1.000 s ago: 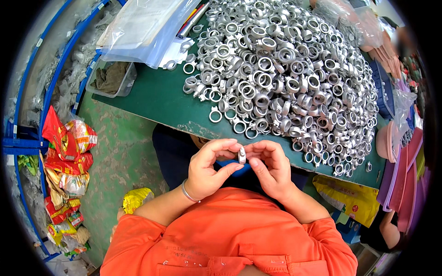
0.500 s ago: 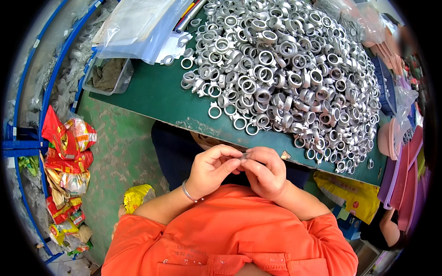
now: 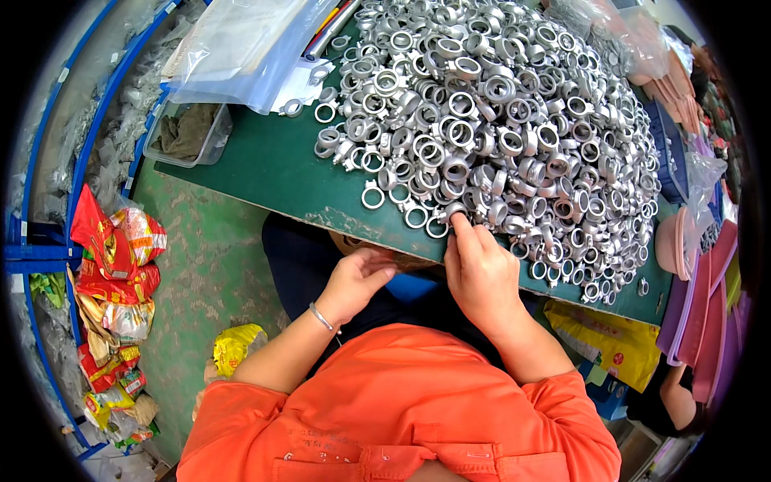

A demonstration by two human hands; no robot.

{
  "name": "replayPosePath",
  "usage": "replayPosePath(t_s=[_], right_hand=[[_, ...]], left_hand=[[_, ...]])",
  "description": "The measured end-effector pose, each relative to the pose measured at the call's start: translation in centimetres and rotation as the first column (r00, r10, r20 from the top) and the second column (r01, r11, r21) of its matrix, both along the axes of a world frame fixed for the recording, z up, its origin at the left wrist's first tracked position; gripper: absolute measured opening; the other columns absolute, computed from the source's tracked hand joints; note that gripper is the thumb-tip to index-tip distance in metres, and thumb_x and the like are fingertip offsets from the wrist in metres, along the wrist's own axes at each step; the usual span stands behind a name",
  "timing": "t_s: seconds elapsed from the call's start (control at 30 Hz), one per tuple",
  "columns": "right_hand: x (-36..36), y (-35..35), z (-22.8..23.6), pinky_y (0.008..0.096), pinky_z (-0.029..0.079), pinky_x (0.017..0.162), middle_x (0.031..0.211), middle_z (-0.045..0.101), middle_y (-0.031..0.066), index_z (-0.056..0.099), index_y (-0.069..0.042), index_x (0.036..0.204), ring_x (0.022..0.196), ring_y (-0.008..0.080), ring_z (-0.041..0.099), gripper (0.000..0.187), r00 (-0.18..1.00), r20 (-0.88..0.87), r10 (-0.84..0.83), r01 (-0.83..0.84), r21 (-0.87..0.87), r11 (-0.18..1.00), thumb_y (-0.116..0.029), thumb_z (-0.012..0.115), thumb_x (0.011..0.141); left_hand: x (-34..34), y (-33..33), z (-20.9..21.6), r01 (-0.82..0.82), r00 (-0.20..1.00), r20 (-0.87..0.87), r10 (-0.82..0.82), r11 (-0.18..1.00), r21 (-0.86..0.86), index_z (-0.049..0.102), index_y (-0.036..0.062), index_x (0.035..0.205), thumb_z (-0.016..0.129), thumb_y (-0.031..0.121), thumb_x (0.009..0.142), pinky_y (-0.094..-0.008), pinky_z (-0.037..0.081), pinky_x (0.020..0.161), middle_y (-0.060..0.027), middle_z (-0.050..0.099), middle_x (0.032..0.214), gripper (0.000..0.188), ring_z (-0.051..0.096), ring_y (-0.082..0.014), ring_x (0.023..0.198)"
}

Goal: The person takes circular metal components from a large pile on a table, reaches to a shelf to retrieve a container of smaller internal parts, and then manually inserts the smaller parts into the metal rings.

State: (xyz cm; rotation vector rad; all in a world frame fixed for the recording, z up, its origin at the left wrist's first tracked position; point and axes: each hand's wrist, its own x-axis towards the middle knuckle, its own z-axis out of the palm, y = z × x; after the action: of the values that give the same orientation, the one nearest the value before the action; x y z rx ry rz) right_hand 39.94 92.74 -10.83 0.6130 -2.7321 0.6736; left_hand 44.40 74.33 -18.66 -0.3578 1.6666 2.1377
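Observation:
A big heap of silver-grey metal rings with small lugs (image 3: pixel 498 136) covers much of the green table (image 3: pixel 273 169). My right hand (image 3: pixel 486 277) reaches over the table's near edge. Its index finger is stretched onto a ring at the heap's front, with the thumb apart from that fingertip; no firm grip shows. My left hand (image 3: pixel 349 289), a silver bangle at its wrist, is lower, beside the table edge. Its thumb is stretched out apart from the fingers, whose tips are partly hidden near the edge. No object shows in it.
A clear plastic tub (image 3: pixel 189 132) holding a brown cloth stands at the table's left corner, near plastic-sleeved papers (image 3: pixel 241 48). Blue-framed shelving (image 3: pixel 88 136) and colourful bags (image 3: pixel 120 281) are at left. Pink containers (image 3: pixel 675 241) and a yellow bag (image 3: pixel 610 341) are at right.
My hands were together in front of the table edge, fingering a small grey piece. They have parted: the right moved forward to the rings, the left slightly left and down.

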Motion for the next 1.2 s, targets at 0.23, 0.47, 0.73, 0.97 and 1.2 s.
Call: replayPosePath(t_s=[0.23,0.47,0.73,0.97,1.2], right_hand=[[0.0,0.4,-0.6,0.0324,0.045,0.045,0.068,0.053,0.0091,0.059,-0.007,0.09,0.051,0.0248,0.056,0.016,0.997,-0.008,0.079,-0.079,-0.2,0.977,-0.005,0.063,0.075],[2.0,0.6,0.2,0.024,0.044,0.046,0.076,0.057,0.0089,0.058,0.001,0.087,0.054,0.0128,0.055,0.011,0.849,0.373,0.373,-0.037,-0.663,0.748,0.001,0.063,0.077],[2.0,0.9,-0.9,0.0263,0.046,0.052,0.077,0.057,0.0101,0.059,0.0,0.085,0.062,0.0163,0.058,0.012,0.863,0.275,0.425,-0.123,-0.7,0.703,0.004,0.063,0.075],[2.0,0.5,-0.9,0.0265,0.05,0.061,0.093,0.057,0.0138,0.058,0.001,0.089,0.072,0.0187,0.06,0.018,0.936,0.048,0.347,-0.262,-0.563,0.784,0.004,0.066,0.073],[2.5,0.2,-2.0,0.0285,0.052,0.077,0.103,0.054,0.0185,0.042,0.002,0.103,0.089,0.0196,0.06,0.035,0.874,0.191,0.447,0.016,-0.93,0.367,0.008,0.063,0.075]], left_hand=[[0.3,1.3,4.8,0.061,0.969,-0.242,-0.04,0.995,0.081,0.053,-0.0031,0.104,0.054,-0.002,0.085,-0.0255,0.051,0.072,-0.0112,0.062,0.094,0.019,0.062,-0.0163,0.083],[-0.5,1.8,5.7,-0.004,0.907,-0.415,0.068,0.988,0.154,0.048,-0.0044,0.114,0.056,-0.008,0.081,-0.0277,0.05,0.08,-0.0135,0.057,0.102,0.034,0.059,-0.0177,0.093],[-0.3,1.8,5.7,0.027,0.839,-0.543,0.043,0.992,0.12,0.055,-0.0051,0.105,0.059,-0.01,0.078,-0.0293,0.051,0.079,-0.0137,0.053,0.104,0.027,0.059,-0.019,0.091],[-0.4,1.5,6.1,-0.022,0.836,-0.549,-0.02,0.997,-0.07,0.059,-0.005,0.097,0.06,-0.008,0.078,-0.0257,0.051,0.074,-0.0131,0.053,0.103,0.019,0.058,-0.0168,0.087],[-0.1,2.8,5.9,-0.139,0.821,-0.556,0.127,0.99,0.021,0.06,-0.003,0.094,0.062,-0.004,0.078,-0.0226,0.051,0.067,-0.0094,0.056,0.098,0.016,0.059,-0.0132,0.08]])
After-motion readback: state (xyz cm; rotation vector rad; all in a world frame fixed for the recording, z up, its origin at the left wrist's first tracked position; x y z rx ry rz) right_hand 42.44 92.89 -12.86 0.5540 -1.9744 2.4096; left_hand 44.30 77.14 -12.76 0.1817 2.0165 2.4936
